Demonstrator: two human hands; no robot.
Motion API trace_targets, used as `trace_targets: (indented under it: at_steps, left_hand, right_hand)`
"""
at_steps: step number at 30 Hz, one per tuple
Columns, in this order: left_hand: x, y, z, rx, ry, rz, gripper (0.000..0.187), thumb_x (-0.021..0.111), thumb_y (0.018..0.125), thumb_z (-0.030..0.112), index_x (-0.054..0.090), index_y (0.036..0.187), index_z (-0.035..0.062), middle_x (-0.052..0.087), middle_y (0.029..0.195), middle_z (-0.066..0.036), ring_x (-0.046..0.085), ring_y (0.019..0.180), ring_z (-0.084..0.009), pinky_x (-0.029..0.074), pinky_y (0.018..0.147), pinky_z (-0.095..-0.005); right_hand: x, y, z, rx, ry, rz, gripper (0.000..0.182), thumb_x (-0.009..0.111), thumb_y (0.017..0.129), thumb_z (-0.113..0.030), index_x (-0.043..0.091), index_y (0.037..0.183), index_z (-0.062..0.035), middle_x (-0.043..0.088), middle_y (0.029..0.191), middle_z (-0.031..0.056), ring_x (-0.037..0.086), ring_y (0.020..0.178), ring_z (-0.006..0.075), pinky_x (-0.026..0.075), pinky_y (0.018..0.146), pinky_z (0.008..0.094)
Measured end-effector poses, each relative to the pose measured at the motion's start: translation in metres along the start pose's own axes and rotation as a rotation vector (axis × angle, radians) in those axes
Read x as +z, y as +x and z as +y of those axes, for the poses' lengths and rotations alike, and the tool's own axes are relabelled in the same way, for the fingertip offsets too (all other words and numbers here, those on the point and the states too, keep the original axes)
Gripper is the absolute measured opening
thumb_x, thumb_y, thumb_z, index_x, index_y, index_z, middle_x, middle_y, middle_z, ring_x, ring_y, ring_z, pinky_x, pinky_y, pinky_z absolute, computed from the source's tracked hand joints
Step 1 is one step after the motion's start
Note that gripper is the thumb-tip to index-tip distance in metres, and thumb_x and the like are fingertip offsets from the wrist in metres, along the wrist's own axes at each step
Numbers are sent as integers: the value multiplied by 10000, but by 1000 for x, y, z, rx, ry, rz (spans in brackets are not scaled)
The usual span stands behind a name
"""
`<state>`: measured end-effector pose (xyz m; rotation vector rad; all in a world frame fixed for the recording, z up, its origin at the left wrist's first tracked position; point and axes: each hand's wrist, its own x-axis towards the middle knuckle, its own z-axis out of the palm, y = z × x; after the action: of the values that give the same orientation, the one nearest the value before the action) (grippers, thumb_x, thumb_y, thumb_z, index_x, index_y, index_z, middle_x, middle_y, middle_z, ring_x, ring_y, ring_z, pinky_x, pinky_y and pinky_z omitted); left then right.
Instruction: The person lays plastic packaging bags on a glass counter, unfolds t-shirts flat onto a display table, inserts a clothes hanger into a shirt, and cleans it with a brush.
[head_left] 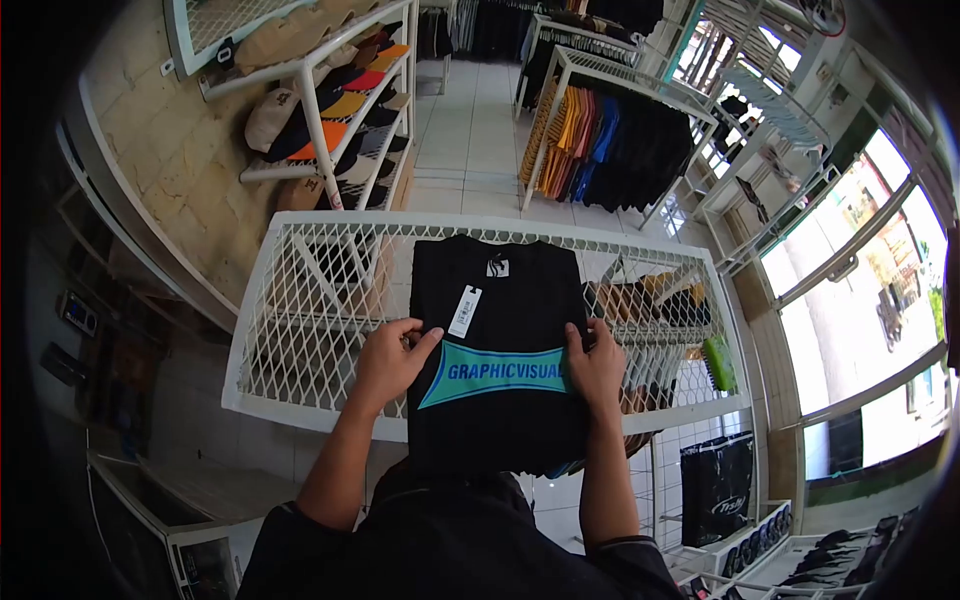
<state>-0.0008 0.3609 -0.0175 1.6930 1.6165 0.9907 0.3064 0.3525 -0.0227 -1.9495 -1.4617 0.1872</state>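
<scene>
A folded black T-shirt point(500, 435) with a teal panel reading "GRAPHICVISUAL" lies on a white wire-mesh table point(300, 385). A white price tag point(464, 312) rests on its upper left part, and a small label point(497, 266) shows at the neck. My left hand point(393, 362) pinches the shirt's left edge between thumb and fingers, beside the teal panel. At the right edge, my right hand point(597, 365) holds the cloth the same way, its thumb on the front near the end of the lettering.
Caps fill a white shelf point(322, 120) at the upper left. Beyond the table stands a rack of hanging shirts point(600, 140). A green brush point(718, 364) is at the table's right side. A black bag point(716, 490) hangs at lower right.
</scene>
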Motion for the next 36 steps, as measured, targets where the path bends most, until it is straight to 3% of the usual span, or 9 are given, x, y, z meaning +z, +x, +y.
trace_targets:
  at_steps: [10,17,18,24,26,28,29,31,36]
  left_hand:
    - [18,9,-8,37,-160,87,466,778,893,274,695,1109,-130,736,907,-156,686,797,-183,523,698,-323]
    - [18,21,8,-141,-464,-21,445,767,914,270,687,1080,-136,686,900,-82,613,779,-127,482,668,-284]
    - [16,20,15,-168,-528,-37,450,763,920,277,687,1096,-131,690,907,-88,620,785,-132,486,678,-284]
    - [19,40,2,-175,-463,-86,578,764,921,334,629,1228,-138,710,961,-133,672,869,-151,521,727,-276]
    - [24,47,6,-302,-622,-79,629,755,927,346,566,1295,-128,710,972,-139,682,878,-158,532,739,-285]
    - [22,54,11,-331,-646,-151,587,735,941,328,549,1307,-92,712,996,-120,684,849,-140,527,681,-274]
    - [19,53,20,-321,-634,-215,547,728,949,286,546,1327,-66,711,1070,-115,694,925,-150,557,727,-284]
    - [10,61,29,-291,-586,-364,541,716,945,212,507,1393,-6,699,1171,-97,693,1027,-149,582,792,-303]
    - [-24,53,71,-330,-603,-380,549,715,910,162,519,1408,37,696,1146,-83,686,1002,-136,579,813,-313]
  right_hand:
    - [-11,18,-1,28,200,-151,490,737,887,-412,693,1137,7,732,962,239,711,942,412,543,835,458]
    - [12,36,22,94,580,-350,614,747,912,-373,625,1258,120,726,1097,241,713,1006,303,533,871,380]
    - [13,36,23,112,695,-389,636,747,917,-367,605,1276,138,719,1126,247,707,1030,298,530,884,374]
    - [12,32,15,146,617,-361,646,729,943,-365,568,1341,118,708,1179,212,689,1068,253,522,920,339]
    - [-2,30,4,176,605,-354,609,715,956,-355,579,1334,102,712,1177,188,688,1058,237,523,912,329]
    - [-12,35,-8,271,908,-628,756,730,951,-350,437,1445,141,649,1267,214,645,1137,265,507,969,327]
    - [-19,33,-17,268,903,-630,756,730,951,-350,437,1445,141,649,1267,214,645,1137,265,507,969,327]
    - [-35,26,-44,372,890,-497,372,647,1006,-249,638,1246,36,720,1113,82,674,985,169,525,856,301]
    - [-50,35,-53,346,939,-497,404,653,998,-252,613,1279,36,708,1114,75,668,981,163,519,873,292]
